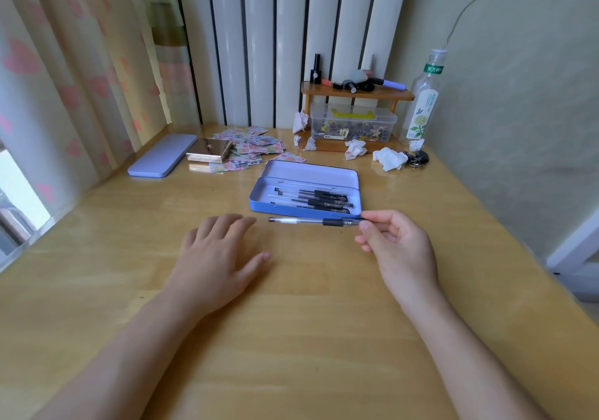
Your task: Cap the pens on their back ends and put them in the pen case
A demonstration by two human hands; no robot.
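On wooden desk (291,322) by curtain (64,79): right hand (398,244) fingers pinch pen (311,221); left hand (214,257) splayed.

the surface (291,322) looks like pale wood with a glossy, smooth varnish that throws back light. the open pen case (304,193) seems painted metal, blue-lilac, smooth with a soft sheen; a closed case (162,155) of the same finish lies apart. the pen (314,221) in the right hand (398,248) has a clear plastic barrel and a matt black grip. the tissues (389,158) are crumpled paper, the bottle (421,102) clear plastic, the curtain (64,79) matt cloth.
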